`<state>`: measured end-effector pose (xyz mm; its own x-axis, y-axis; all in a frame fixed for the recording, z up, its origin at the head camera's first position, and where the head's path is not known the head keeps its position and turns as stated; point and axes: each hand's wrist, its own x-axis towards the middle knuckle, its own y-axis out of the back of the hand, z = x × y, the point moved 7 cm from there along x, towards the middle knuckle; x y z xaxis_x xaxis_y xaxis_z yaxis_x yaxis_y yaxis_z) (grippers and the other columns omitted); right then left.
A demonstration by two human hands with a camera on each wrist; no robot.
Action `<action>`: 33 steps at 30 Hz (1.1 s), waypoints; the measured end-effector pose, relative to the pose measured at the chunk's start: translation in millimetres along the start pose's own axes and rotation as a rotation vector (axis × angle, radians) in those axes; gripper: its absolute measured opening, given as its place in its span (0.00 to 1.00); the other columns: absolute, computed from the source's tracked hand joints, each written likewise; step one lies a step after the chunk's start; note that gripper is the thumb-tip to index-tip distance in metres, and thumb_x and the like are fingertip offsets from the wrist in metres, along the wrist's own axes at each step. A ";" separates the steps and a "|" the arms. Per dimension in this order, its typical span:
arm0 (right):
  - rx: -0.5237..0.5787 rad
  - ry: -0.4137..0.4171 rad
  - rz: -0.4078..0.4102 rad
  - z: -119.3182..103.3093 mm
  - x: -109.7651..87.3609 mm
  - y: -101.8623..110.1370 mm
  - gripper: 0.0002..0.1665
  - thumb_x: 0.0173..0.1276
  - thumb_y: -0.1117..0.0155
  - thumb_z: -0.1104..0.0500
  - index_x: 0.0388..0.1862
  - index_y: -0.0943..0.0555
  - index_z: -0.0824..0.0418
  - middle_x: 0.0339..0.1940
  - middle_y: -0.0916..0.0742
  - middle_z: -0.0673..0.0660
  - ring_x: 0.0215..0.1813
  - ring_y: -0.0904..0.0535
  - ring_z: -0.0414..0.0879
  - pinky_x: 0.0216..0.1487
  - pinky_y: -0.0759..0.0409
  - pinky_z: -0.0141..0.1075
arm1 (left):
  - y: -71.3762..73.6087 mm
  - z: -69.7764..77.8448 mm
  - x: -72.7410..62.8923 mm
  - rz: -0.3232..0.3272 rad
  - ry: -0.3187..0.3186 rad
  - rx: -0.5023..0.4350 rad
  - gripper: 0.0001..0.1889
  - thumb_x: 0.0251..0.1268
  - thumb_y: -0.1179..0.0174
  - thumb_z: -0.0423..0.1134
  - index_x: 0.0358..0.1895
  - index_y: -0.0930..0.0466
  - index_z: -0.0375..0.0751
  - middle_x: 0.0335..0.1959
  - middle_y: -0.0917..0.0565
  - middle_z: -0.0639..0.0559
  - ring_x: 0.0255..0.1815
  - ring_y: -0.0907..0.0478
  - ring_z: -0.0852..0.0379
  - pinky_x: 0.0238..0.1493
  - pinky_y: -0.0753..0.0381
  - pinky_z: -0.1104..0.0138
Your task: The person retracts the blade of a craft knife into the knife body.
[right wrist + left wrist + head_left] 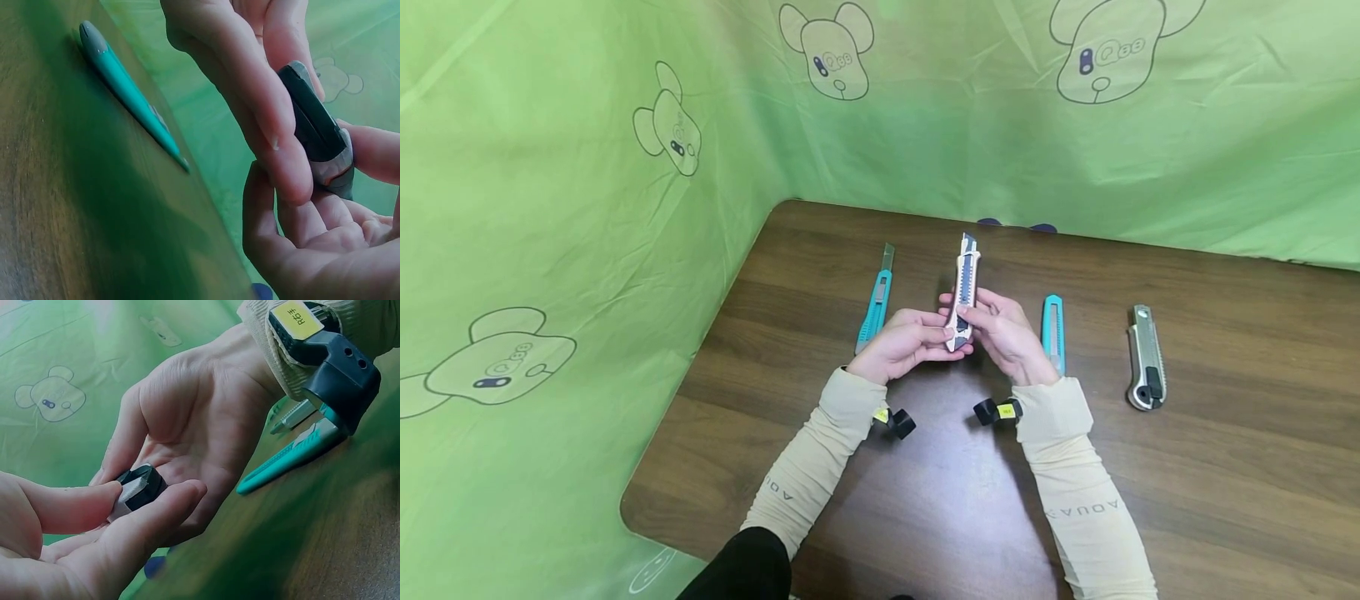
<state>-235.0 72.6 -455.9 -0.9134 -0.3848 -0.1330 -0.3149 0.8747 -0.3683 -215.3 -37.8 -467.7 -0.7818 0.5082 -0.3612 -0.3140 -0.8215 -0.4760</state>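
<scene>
Both hands hold a white and dark blue utility knife [966, 279] over the table, its tip pointing away from the person. The left hand [910, 337] pinches it near the butt end, thumb on top and fingers beneath. Higher along the handle, the right hand [1007, 337] grips it with its thumb on the upper face. In the left wrist view the knife's dark butt end [142, 489] shows between both hands. From the right wrist, its dark end [315, 131] appears amid the fingers, which hide most of the handle.
Left of the hands lies a teal utility knife [876, 308] with its blade out. Another teal utility knife [1055, 325] lies by the right wrist, and a silver one [1146, 358] farther right. Green printed cloth [925, 150] hangs behind the wooden table [1247, 400] and along its left side.
</scene>
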 end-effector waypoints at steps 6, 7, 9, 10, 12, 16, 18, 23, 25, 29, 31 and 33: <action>-0.044 0.000 -0.022 -1.5 -0.5 -1.3 0.32 0.70 0.48 0.71 0.70 0.45 0.80 0.47 0.13 0.45 0.46 0.15 0.37 0.48 0.17 0.26 | 1.0 0.6 0.9 0.009 -0.005 0.011 0.19 0.69 0.56 0.19 0.62 0.35 0.16 0.61 0.31 0.18 0.38 0.16 0.51 0.61 0.23 0.52; -0.044 -0.002 -0.022 -1.6 -0.5 -1.5 0.33 0.70 0.48 0.71 0.70 0.45 0.80 0.47 0.13 0.45 0.46 0.15 0.37 0.48 0.17 0.26 | 1.0 0.8 0.9 0.010 -0.006 0.013 0.19 0.69 0.56 0.19 0.62 0.35 0.16 0.61 0.30 0.19 0.38 0.16 0.51 0.61 0.23 0.52; -0.044 -0.009 -0.022 -1.4 -0.6 -1.8 0.33 0.70 0.47 0.70 0.70 0.45 0.79 0.48 0.13 0.45 0.46 0.15 0.38 0.48 0.17 0.26 | 0.9 1.0 0.8 0.011 -0.007 0.014 0.20 0.69 0.56 0.19 0.62 0.35 0.16 0.61 0.30 0.19 0.37 0.16 0.51 0.61 0.22 0.52; -0.045 -0.011 -0.021 -1.4 -0.6 -1.8 0.33 0.70 0.47 0.70 0.70 0.44 0.79 0.48 0.13 0.45 0.46 0.15 0.38 0.48 0.17 0.26 | 0.8 1.0 0.6 0.011 -0.006 0.014 0.20 0.69 0.56 0.19 0.62 0.35 0.16 0.61 0.30 0.19 0.37 0.16 0.51 0.61 0.22 0.52; -0.047 -0.014 -0.025 -0.8 -0.7 -1.6 0.33 0.71 0.47 0.70 0.70 0.44 0.78 0.49 0.13 0.46 0.46 0.15 0.38 0.48 0.17 0.26 | 0.5 1.0 0.1 0.011 -0.005 0.013 0.20 0.69 0.56 0.19 0.62 0.35 0.17 0.61 0.30 0.19 0.37 0.16 0.52 0.61 0.23 0.52; -0.069 -0.014 -0.033 -0.5 -1.0 -1.1 0.33 0.71 0.46 0.69 0.70 0.43 0.77 0.50 0.14 0.46 0.45 0.15 0.38 0.46 0.17 0.27 | 0.0 0.8 -0.5 0.006 -0.007 0.014 0.20 0.69 0.56 0.19 0.63 0.35 0.17 0.62 0.31 0.19 0.38 0.16 0.52 0.61 0.23 0.52; -0.081 -0.015 -0.034 -0.4 -1.1 -0.6 0.33 0.71 0.45 0.69 0.70 0.43 0.77 0.50 0.14 0.45 0.45 0.16 0.37 0.46 0.17 0.27 | -0.3 0.7 -0.8 0.003 -0.008 0.016 0.20 0.69 0.55 0.19 0.63 0.35 0.17 0.62 0.31 0.19 0.38 0.16 0.51 0.61 0.22 0.52; -0.114 -0.011 -0.037 -2.0 -1.3 1.2 0.33 0.71 0.46 0.69 0.71 0.43 0.77 0.52 0.15 0.47 0.46 0.16 0.37 0.48 0.17 0.26 | -1.0 0.7 0.1 -0.002 -0.013 0.028 0.20 0.68 0.55 0.19 0.62 0.34 0.18 0.61 0.30 0.20 0.38 0.16 0.52 0.60 0.22 0.53; -0.131 -0.008 -0.036 -2.1 -1.3 2.2 0.33 0.70 0.45 0.69 0.71 0.43 0.76 0.54 0.15 0.49 0.47 0.16 0.37 0.49 0.17 0.26 | -0.8 0.3 0.6 0.000 -0.016 0.036 0.20 0.69 0.54 0.19 0.62 0.33 0.18 0.61 0.29 0.21 0.38 0.16 0.52 0.59 0.21 0.53; -0.194 0.002 -0.034 -1.1 -1.5 3.2 0.34 0.68 0.44 0.71 0.71 0.42 0.75 0.62 0.19 0.58 0.49 0.17 0.38 0.50 0.19 0.25 | 1.2 -0.7 1.1 0.014 -0.019 0.049 0.19 0.68 0.54 0.19 0.62 0.32 0.19 0.61 0.28 0.22 0.38 0.16 0.52 0.59 0.21 0.53; -0.240 0.006 -0.034 -0.6 -2.0 2.9 0.35 0.67 0.44 0.72 0.71 0.40 0.73 0.65 0.22 0.64 0.52 0.19 0.39 0.53 0.22 0.24 | 2.2 -1.3 0.7 0.022 -0.019 0.056 0.20 0.68 0.54 0.19 0.62 0.32 0.19 0.61 0.28 0.23 0.39 0.16 0.52 0.60 0.22 0.53; -0.284 0.009 -0.039 -0.3 -3.0 2.3 0.35 0.66 0.43 0.72 0.71 0.39 0.71 0.68 0.26 0.68 0.55 0.20 0.41 0.56 0.26 0.24 | 3.2 -2.8 0.6 0.029 -0.018 0.059 0.19 0.68 0.54 0.19 0.61 0.32 0.19 0.61 0.27 0.23 0.39 0.16 0.52 0.60 0.22 0.53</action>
<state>-233.1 75.8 -456.1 -0.9010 -0.4183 -0.1151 -0.4083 0.9073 -0.1005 -215.3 -39.4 -471.7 -0.8002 0.4798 -0.3598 -0.3221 -0.8499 -0.4170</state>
